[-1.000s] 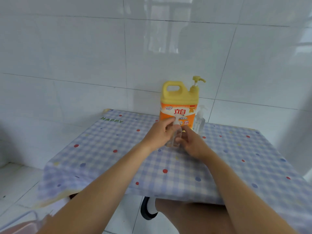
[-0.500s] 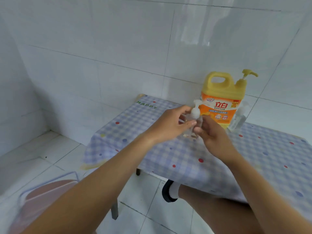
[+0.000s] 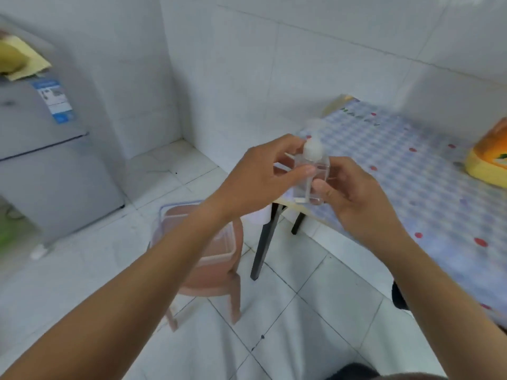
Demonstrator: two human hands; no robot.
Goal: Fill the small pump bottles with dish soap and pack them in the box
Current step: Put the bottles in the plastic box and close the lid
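Far left: a grey fridge (image 3: 41, 165) stands against the tiled wall, with a blue-and-white label (image 3: 53, 101) on its upper door and a yellow item (image 3: 19, 58) on top; we cannot tell what that item is. Lower centre-left: a pink stool (image 3: 219, 275) stands on the white floor tiles and carries a clear plastic box (image 3: 229, 249), open-topped; the left forearm crosses in front of it and hides part of its inside. Centre: the left hand (image 3: 260, 179) reaches in from the lower left, fingers curled around the upper part of the small pump bottle (image 3: 312, 176), thumb laid across the front just below the white pump head. The bottle is clear, square-sided and upright, held in the air in front of the table's left corner, higher than the box and to its right. We cannot read the fill level through the motion blur. The right hand (image 3: 354, 198) grips the bottle's lower body, thumb against the front face and fingers wrapped behind. Right: the table (image 3: 397, 165) wears a blue checked cloth with red dots, and a black table leg (image 3: 264, 239) shows beneath the corner. Far right edge: the yellow-and-orange dish soap jug (image 3: 491, 157) stands on the cloth, cut off by the frame and blurred, well apart from the hands.
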